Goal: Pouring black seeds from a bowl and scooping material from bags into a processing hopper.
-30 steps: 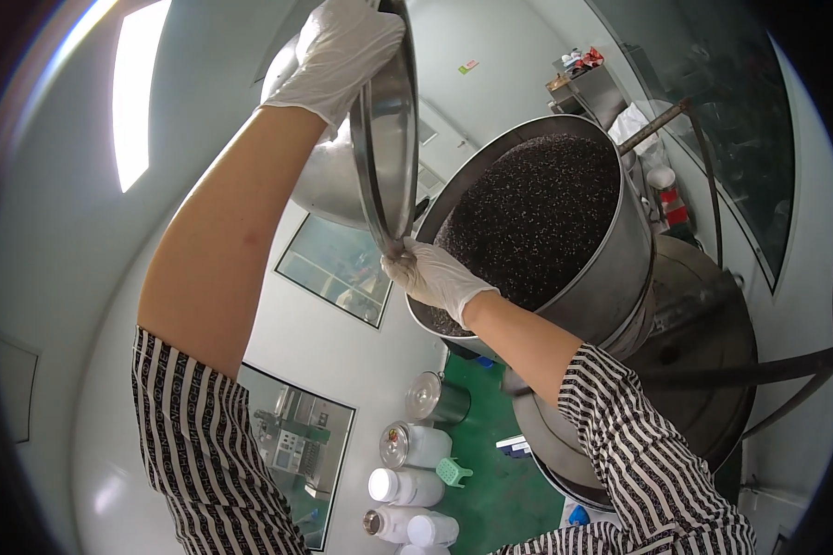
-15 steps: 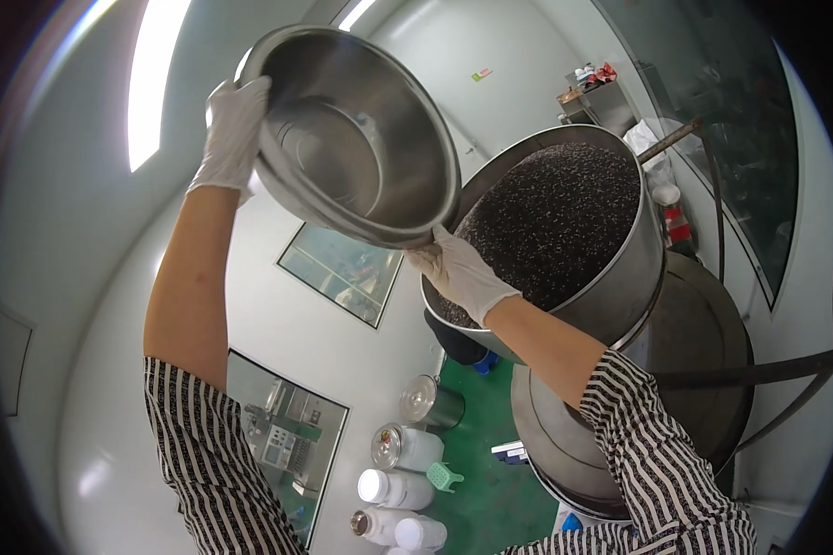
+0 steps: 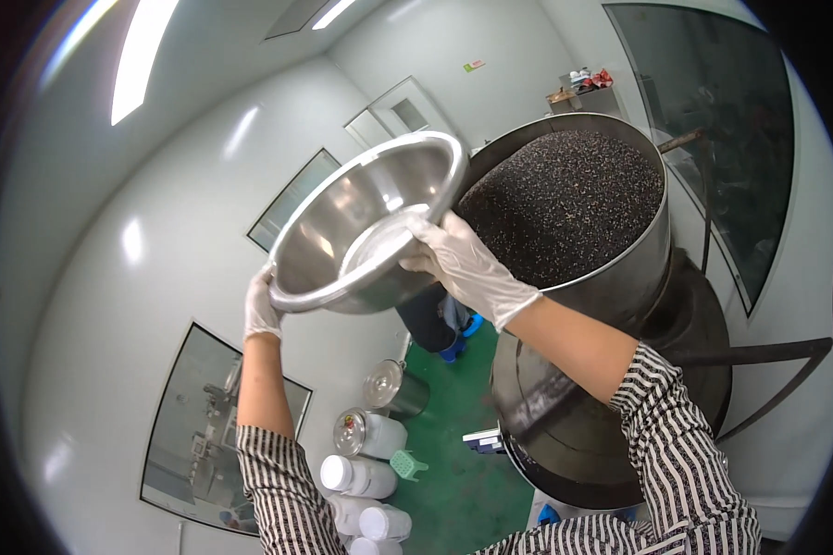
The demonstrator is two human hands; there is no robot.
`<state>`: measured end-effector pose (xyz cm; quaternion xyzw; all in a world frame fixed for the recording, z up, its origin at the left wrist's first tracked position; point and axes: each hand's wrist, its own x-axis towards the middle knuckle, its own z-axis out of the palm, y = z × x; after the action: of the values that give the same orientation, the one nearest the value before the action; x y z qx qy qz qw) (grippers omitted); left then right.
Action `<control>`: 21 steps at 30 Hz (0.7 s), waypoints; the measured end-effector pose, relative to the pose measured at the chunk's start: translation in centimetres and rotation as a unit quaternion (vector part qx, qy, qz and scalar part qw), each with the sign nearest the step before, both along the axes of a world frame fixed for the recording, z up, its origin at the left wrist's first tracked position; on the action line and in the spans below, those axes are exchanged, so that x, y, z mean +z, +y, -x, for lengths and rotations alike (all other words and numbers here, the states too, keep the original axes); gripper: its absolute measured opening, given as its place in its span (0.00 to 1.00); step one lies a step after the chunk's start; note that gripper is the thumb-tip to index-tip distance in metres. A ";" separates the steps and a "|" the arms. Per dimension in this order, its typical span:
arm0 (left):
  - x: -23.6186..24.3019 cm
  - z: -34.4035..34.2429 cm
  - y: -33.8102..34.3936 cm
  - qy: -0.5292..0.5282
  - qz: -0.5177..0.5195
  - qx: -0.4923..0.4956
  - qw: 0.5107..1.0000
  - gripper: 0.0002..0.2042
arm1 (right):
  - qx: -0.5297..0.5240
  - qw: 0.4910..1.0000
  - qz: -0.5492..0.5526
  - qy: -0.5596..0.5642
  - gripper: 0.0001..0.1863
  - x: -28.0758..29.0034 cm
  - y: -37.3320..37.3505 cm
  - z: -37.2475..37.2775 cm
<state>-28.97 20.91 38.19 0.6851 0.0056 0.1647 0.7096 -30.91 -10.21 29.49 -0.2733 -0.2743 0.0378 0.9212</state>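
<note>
Our grip: left white-gloved hand (image 3: pixel 262 308) and right white-gloved hand (image 3: pixel 467 264), both clamped on one wide, round, silver metal basin (image 3: pixel 329 227), by its lower-left and lower-right rim. Basin tilted, near the centre of the frame. Upper right, we list one large, cylindrical grey metal drum (image 3: pixel 620 285), heaped with black, pale-flecked granules (image 3: pixel 574 203); lower centre, a green floor (image 3: pixel 458 407).

Gloved hands (image 3: pixel 475 264) holding basin (image 3: pixel 356 217), granule-filled drum (image 3: pixel 615 291)
</note>
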 end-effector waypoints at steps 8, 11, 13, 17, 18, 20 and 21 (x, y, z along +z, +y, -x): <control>-5.6 -0.9 1.9 0.059 0.144 0.002 0.988 0.15 | -0.058 0.996 0.058 -0.030 0.09 -0.2 2.7 -0.3; -3.4 0.0 1.2 0.004 0.078 -0.078 0.994 0.14 | -0.120 0.991 0.056 -0.033 0.07 2.3 1.8 1.1; -0.6 -0.5 0.5 0.002 0.087 -0.096 0.992 0.14 | -0.182 0.978 0.069 -0.070 0.09 4.6 0.4 2.0; 3.6 -1.6 -4.4 -0.201 -0.120 -0.146 0.961 0.11 | -0.372 0.897 0.163 -0.176 0.10 9.1 -7.1 3.7; 4.3 -1.3 -3.5 -0.277 -0.247 -0.136 0.919 0.10 | -0.370 0.901 0.126 -0.188 0.10 10.4 -7.7 4.8; 5.3 -1.0 -6.8 -0.316 -0.237 -0.171 0.902 0.09 | -0.770 0.360 0.414 -0.325 0.17 13.2 -12.7 7.1; 5.7 -1.2 -9.5 -0.357 -0.240 -0.216 0.877 0.08 | -0.748 0.430 0.408 -0.299 0.19 14.6 -16.9 8.1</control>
<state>-27.82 11.37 43.90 0.7130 -0.4357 0.2375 0.4954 -38.99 -27.06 44.07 -0.7102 -0.1733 -0.6423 0.2305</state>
